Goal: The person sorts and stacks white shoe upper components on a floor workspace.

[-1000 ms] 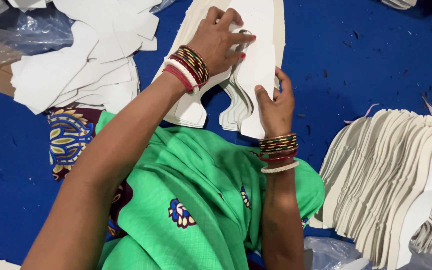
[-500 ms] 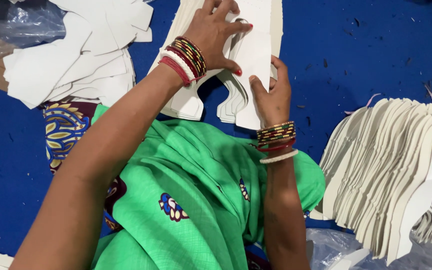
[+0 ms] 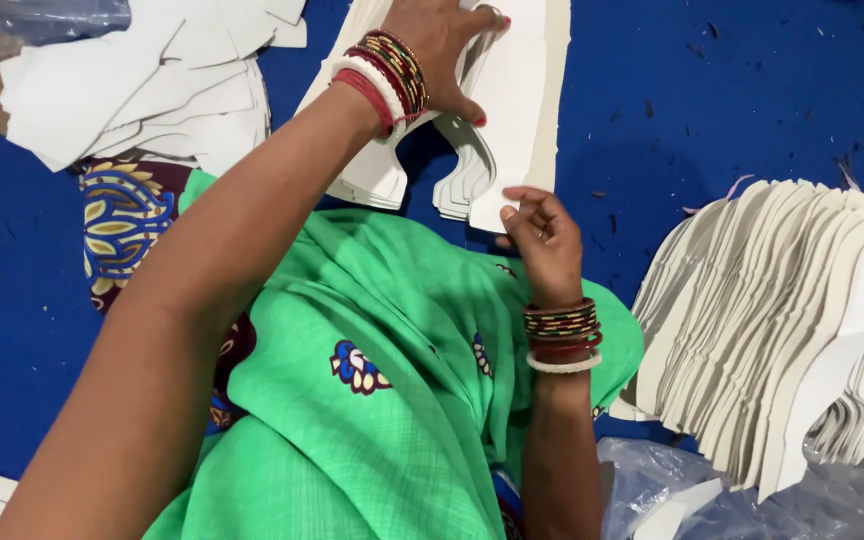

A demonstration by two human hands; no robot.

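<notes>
A stack of white cut card pieces lies on the blue surface at the top middle of the view, just beyond a lap draped in green cloth. The left hand presses flat on top of the stack, fingers spread. The right hand meets the stack's near edge, its fingers pinched lightly on the corner of the lower sheet. Both wrists carry red, gold and white bangles. To the right, well apart, a fanned row of similar white pieces leans over. At the upper left lies a loose heap of white offcuts, with clear plastic beside it.
</notes>
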